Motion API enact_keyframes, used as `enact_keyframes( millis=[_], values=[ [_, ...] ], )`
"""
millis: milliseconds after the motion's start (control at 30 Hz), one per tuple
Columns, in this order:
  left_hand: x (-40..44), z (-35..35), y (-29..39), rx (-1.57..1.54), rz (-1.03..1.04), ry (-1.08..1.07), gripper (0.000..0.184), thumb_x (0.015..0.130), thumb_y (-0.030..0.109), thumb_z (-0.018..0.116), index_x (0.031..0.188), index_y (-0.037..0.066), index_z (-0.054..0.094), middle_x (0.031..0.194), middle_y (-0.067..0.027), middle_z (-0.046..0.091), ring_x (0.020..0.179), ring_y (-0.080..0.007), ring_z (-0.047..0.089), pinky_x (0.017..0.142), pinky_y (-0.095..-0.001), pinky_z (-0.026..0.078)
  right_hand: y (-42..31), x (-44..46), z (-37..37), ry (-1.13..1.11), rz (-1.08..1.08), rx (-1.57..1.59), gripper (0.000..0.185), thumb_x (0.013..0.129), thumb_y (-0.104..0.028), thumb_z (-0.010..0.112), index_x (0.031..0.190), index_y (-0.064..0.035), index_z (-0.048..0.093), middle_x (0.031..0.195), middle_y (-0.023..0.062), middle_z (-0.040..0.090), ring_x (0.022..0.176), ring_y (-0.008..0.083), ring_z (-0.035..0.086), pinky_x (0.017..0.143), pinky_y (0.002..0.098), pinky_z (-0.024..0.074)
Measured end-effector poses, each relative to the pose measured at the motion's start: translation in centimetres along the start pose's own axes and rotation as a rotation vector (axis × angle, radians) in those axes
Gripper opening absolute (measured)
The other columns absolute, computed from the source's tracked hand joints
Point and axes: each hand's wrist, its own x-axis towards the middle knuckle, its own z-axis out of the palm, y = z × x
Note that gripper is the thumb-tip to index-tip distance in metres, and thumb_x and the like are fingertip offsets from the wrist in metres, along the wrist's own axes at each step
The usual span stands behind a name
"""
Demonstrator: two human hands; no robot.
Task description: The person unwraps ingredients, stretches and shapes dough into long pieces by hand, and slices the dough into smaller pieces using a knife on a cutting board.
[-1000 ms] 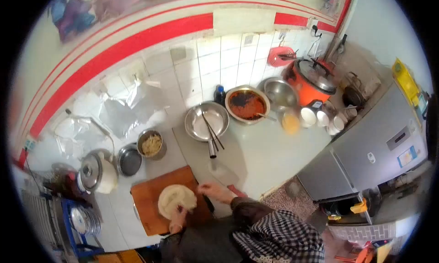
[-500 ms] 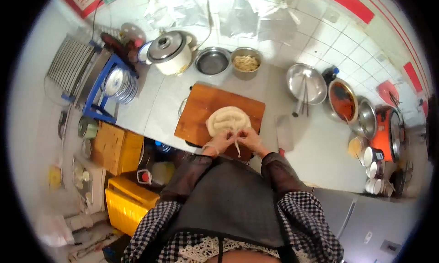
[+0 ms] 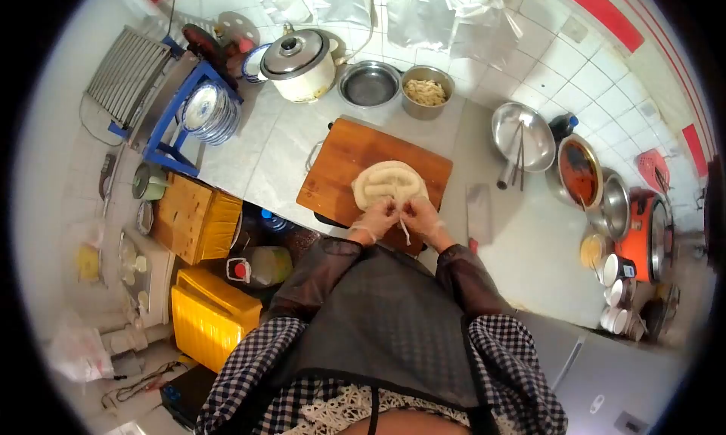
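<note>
A pale coil of dough point(image 3: 392, 181) lies on the brown wooden cutting board point(image 3: 344, 155). At the coil's near edge, my left hand point(image 3: 376, 220) and my right hand point(image 3: 423, 219) meet almost fingertip to fingertip, both in thin clear gloves. Each has its fingers pinched together on the dough's near end. A thin dough strip point(image 3: 405, 229) hangs down between them toward my apron. My fingers cover the spot where the strip joins the coil.
A cleaver point(image 3: 479, 214) lies right of the board. Behind it stand a lidded pot point(image 3: 298, 68), a dark pan point(image 3: 369, 85) and a bowl of pale pieces point(image 3: 425, 93). Rightward are a steel bowl point(image 3: 522, 136) with utensils, a bowl of red sauce point(image 3: 579, 172) and an orange cooker point(image 3: 640, 234).
The whole view has shifted, so the counter sits slightly right and higher. My hands stay pinched at the dough's near edge, with the strip still dangling between them.
</note>
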Motion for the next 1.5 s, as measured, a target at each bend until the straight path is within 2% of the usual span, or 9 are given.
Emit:
enact_keyframes(
  millis=[433, 633, 933, 1033, 1100, 1167, 1267, 1367, 1500],
  values=[
    [-1.4, -0.2, 2.7, 0.053, 0.021, 0.011, 0.039, 0.094, 0.039, 0.058, 0.114, 0.006, 0.058, 0.101, -0.0158, 0.065, 0.097, -0.0310, 0.063, 0.085, -0.0385, 0.048, -0.5, -1.4, 1.2, 0.254, 0.263, 0.402, 0.019, 0.079, -0.013, 0.070, 0.087, 0.0028, 0.064, 0.078, 0.0088, 0.065, 0.070, 0.0157, 0.062, 0.066, 0.0310, 0.0503],
    [-1.4, -0.4, 2.9, 0.111, -0.120, 0.053, 0.034, 0.092, 0.037, 0.059, 0.110, 0.008, 0.060, 0.097, -0.0166, 0.066, 0.092, -0.0304, 0.065, 0.082, -0.0374, 0.049, -1.2, -0.5, -0.2, 0.040, 0.165, 0.141, 0.022, 0.084, -0.017, 0.067, 0.093, 0.0018, 0.063, 0.088, 0.0116, 0.064, 0.080, 0.0174, 0.062, 0.071, 0.0322, 0.0503],
    [-0.6, 0.5, 1.5, 0.083, -0.171, 0.191, 0.039, 0.090, 0.045, 0.053, 0.113, 0.014, 0.059, 0.108, -0.0176, 0.066, 0.104, -0.0397, 0.061, 0.089, -0.0442, 0.047, -2.4, -0.6, -2.7, -0.357, 0.316, 0.604, 0.007, 0.083, -0.008, 0.061, 0.087, -0.0022, 0.060, 0.080, 0.0032, 0.062, 0.077, 0.0128, 0.061, 0.072, 0.0279, 0.0516],
    [1.2, -0.2, -2.2, 0.142, -0.157, 0.360, 0.031, 0.094, 0.033, 0.051, 0.112, 0.009, 0.058, 0.102, -0.0178, 0.067, 0.095, -0.0348, 0.066, 0.081, -0.0416, 0.052, -2.0, -2.5, -4.0, -0.468, 0.393, 0.560, 0.003, 0.083, -0.003, 0.058, 0.086, -0.0036, 0.057, 0.084, 0.0035, 0.061, 0.083, 0.0132, 0.061, 0.073, 0.0273, 0.0525],
    [1.5, -1.8, -5.2, -0.568, -0.109, 0.387, 0.024, 0.098, 0.019, 0.045, 0.109, 0.002, 0.058, 0.094, -0.0158, 0.066, 0.085, -0.0256, 0.067, 0.071, -0.0351, 0.056, -0.5, -3.9, -5.7, -0.317, 0.077, 0.741, 0.016, 0.083, 0.001, 0.055, 0.098, -0.0031, 0.060, 0.092, 0.0053, 0.061, 0.089, 0.0140, 0.060, 0.072, 0.0265, 0.0519],
    [0.3, -2.5, -3.7, -0.632, -0.095, 0.370, 0.021, 0.098, 0.010, 0.042, 0.107, -0.004, 0.056, 0.094, -0.0145, 0.065, 0.080, -0.0184, 0.066, 0.065, -0.0288, 0.057, 0.6, -4.2, -6.6, -0.213, 0.262, 0.751, 0.034, 0.082, 0.005, 0.052, 0.113, -0.0050, 0.062, 0.103, 0.0073, 0.059, 0.093, 0.0135, 0.059, 0.077, 0.0269, 0.0518],
    [-0.9, -3.5, -0.1, -0.771, -0.212, 0.211, 0.018, 0.095, 0.006, 0.047, 0.107, -0.004, 0.055, 0.097, -0.0144, 0.063, 0.083, -0.0189, 0.065, 0.071, -0.0299, 0.057, 1.0, -2.7, -6.1, 0.250, 0.234, -0.013, 0.046, 0.081, 0.005, 0.054, 0.125, -0.0090, 0.060, 0.113, 0.0076, 0.059, 0.096, 0.0153, 0.058, 0.081, 0.0287, 0.0509],
    [-1.1, -3.5, 2.3, -0.904, -0.018, -0.098, 0.023, 0.090, 0.006, 0.054, 0.111, -0.004, 0.053, 0.102, -0.0136, 0.063, 0.089, -0.0209, 0.064, 0.078, -0.0312, 0.056, -0.4, -0.2, -1.3, -0.150, -0.075, -0.518, 0.034, 0.083, -0.004, 0.060, 0.117, -0.0072, 0.061, 0.117, 0.0149, 0.060, 0.097, 0.0297, 0.059, 0.081, 0.0360, 0.0472],
    [0.2, -2.8, -0.3, -0.182, 0.110, -0.004, 0.027, 0.089, 0.018, 0.061, 0.109, 0.001, 0.059, 0.103, -0.0149, 0.064, 0.092, -0.0270, 0.064, 0.081, -0.0358, 0.053, -1.4, 1.7, -1.2, -0.096, 0.040, -0.145, 0.026, 0.083, -0.012, 0.058, 0.107, -0.0019, 0.062, 0.103, 0.0230, 0.060, 0.090, 0.0413, 0.059, 0.078, 0.0440, 0.0481]
  ],
)
